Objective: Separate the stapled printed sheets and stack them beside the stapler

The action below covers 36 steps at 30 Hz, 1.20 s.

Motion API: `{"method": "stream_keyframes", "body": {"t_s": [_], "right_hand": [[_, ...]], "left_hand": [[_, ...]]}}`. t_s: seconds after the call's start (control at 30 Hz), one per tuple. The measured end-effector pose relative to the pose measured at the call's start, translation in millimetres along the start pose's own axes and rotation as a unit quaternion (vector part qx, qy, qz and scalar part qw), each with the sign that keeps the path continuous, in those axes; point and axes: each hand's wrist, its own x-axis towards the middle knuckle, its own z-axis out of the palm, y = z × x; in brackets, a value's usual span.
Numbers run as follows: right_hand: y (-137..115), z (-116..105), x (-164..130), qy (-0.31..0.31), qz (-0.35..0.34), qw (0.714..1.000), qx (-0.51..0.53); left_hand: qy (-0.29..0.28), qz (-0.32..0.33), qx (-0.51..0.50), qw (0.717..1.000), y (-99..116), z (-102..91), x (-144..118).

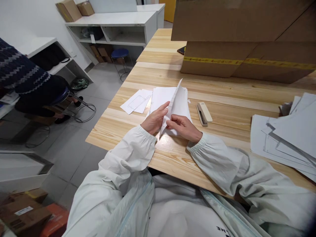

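Between my two hands a white sheet of paper (174,98) stands tilted on edge, above a stack of white papers (158,95) on the wooden table. My left hand (156,119) supports the sheet from its left side, fingers pressed along it and thumb near its face. On the other side my right hand (184,127) pinches the sheet near its lower edge with curled fingers. Left of the stack lie a few smaller paper pieces (137,101), one with a drawn rectangle. A beige stapler (204,113) rests to the right of the stack.
Large cardboard boxes (222,59) with yellow tape fill the table's far right. A loose pile of printed papers (286,135) lies at the right. Beyond the table's left edge, a person (27,75) sits on a stool; a blue stool (120,53) stands near white shelves (111,19).
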Motion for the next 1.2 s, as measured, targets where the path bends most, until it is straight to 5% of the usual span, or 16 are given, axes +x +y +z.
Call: {"method": "stream_keyframes", "body": {"t_s": [0.17, 0.3, 0.43, 0.57, 1.2], "right_hand": [[-18, -5, -3, -0.008, -0.001, 0.999, 0.041], [-34, -11, -7, -0.028, -0.082, 0.995, -0.048], [-37, -17, -8, -0.045, -0.224, 0.936, -0.268], [-31, -23, -8, -0.022, -0.249, 0.888, -0.387], [-27, -41, -6, -0.056, -0.24, 0.911, -0.332]], "left_hand": [[-0.045, -0.03, -0.04, 0.998, 0, 5.4, -1], [0.012, -0.026, -0.123, 0.992, 2, 9.9, -2], [0.014, 0.011, -0.166, 0.986, 11, 7.3, -4], [0.02, 0.034, -0.145, 0.989, 19, 5.1, -7], [0.012, 0.003, -0.103, 0.995, 14, 4.1, -5]]}}
